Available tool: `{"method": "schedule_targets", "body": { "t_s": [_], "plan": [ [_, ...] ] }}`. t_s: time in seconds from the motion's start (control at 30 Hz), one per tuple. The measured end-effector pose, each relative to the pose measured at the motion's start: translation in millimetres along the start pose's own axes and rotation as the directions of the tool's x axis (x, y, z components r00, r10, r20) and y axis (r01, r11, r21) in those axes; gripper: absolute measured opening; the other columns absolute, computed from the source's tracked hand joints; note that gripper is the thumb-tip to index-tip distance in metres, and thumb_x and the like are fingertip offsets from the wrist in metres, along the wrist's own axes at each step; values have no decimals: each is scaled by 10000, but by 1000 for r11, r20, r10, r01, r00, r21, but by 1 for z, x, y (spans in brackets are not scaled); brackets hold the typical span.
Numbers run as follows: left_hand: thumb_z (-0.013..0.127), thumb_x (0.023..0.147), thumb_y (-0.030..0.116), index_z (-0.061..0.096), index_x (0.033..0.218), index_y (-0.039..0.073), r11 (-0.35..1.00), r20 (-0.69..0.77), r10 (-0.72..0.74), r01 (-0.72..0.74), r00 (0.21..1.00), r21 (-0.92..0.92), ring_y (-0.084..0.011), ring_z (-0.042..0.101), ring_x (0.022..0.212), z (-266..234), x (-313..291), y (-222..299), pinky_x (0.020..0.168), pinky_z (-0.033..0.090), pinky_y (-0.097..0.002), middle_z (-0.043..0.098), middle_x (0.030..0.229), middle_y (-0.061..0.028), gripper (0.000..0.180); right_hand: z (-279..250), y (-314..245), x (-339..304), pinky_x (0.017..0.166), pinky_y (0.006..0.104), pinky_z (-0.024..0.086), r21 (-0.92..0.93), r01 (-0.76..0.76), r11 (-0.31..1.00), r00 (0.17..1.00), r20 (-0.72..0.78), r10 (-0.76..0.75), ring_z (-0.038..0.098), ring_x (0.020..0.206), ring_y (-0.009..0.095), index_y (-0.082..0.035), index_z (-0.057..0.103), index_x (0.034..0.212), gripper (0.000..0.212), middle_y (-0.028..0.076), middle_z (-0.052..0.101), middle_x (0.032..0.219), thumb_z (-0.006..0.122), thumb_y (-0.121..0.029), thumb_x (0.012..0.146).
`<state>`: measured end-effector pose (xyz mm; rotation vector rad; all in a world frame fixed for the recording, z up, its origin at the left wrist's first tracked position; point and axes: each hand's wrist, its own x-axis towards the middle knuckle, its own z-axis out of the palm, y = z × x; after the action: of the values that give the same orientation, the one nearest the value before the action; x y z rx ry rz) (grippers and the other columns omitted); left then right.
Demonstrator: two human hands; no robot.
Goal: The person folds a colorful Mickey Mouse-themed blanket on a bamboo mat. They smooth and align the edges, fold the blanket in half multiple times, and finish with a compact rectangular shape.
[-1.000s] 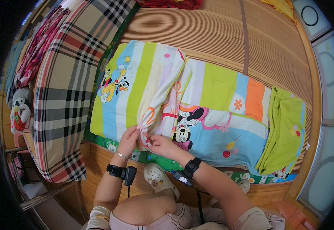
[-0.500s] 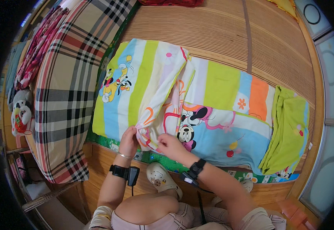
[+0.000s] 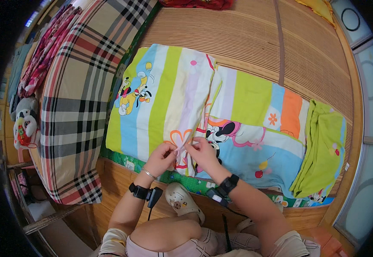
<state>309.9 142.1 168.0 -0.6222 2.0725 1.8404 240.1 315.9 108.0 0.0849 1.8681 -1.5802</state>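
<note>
A thin striped bed cover point(image 3: 156, 98) in green, blue and white, printed with cartoon figures, lies partly folded over the bed. My left hand point(image 3: 162, 157) pinches the cloth at the near edge of its left section, by an orange flower print. Close beside it, my right hand point(image 3: 202, 154) pinches the same gathered cloth between thumb and fingers. A small ridge of fabric stands up between the two hands. The fold edge runs from there toward the far side. To the right, another section point(image 3: 255, 158) of the cover lies flat, ending in a rumpled green fold point(image 3: 319, 150).
A striped bamboo mat point(image 3: 246, 34) covers the bed beyond. On the left stands a plaid-draped piece point(image 3: 77, 111) with plush toys point(image 3: 25, 124) beside it. Sliding panels point(image 3: 364, 180) line the right side. Below, a clog-shod foot point(image 3: 182, 199) rests on the wooden floor.
Both hands have moved right and slightly away from me, coming closer together on the cloth. The gap at the fold has narrowed as the left section's edge came across.
</note>
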Motion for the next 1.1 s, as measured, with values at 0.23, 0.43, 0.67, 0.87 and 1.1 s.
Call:
{"method": "schedule_targets", "body": {
  "t_s": [0.23, 0.43, 0.67, 0.87, 1.1],
  "plan": [
    [574, 961, 63, 550, 995, 46, 1000, 11, 9, -9, 1000, 17, -72, 592, 691, 2, 1, -5, 617, 488, -227, 565, 824, 15, 46, 4, 0, 4, 739, 293, 514, 0, 92, 996, 994, 66, -91, 634, 808, 140, 33, 601, 1106, 288, 79, 683, 882, 644, -85, 846],
    [689, 864, 131, 560, 1044, 37, 924, -46, 179, -152, 983, 350, -187, 611, 731, 11, 0, 19, 653, 510, -315, 578, 888, -72, 241, -19, 24, -44, 656, 311, 516, -15, 36, 999, 990, 137, -33, 649, 719, 173, 2, 569, 991, 114, 101, 644, 799, 559, -17, 880],
    [711, 794, 272, 577, 1045, 57, 446, 132, 190, -205, 973, 871, -363, 640, 873, 50, 10, 11, 731, 531, -459, 617, 958, -184, 356, -36, 22, 17, 709, 284, 539, 35, 184, 982, 982, -51, -182, 646, 785, 157, 24, 510, 1138, 213, 86, 637, 915, 544, -19, 933],
    [605, 814, 141, 581, 923, 60, 537, 282, 180, -334, 942, 774, -360, 640, 787, 47, 3, -6, 671, 520, -474, 639, 831, -157, 137, -45, -46, 97, 800, 391, 533, -346, 287, 893, 862, -313, -398, 656, 927, 282, 51, 570, 1180, 451, 193, 659, 994, 682, -223, 840],
    [604, 817, 146, 588, 930, 65, 618, 374, 227, -429, 899, 658, -363, 636, 788, 38, -3, -12, 676, 514, -467, 637, 832, -148, 140, -68, -85, 175, 886, 395, 516, -436, 121, 892, 842, -431, -325, 652, 1013, 332, 75, 546, 1249, 613, 246, 663, 1106, 718, -329, 821]
  ]
}}
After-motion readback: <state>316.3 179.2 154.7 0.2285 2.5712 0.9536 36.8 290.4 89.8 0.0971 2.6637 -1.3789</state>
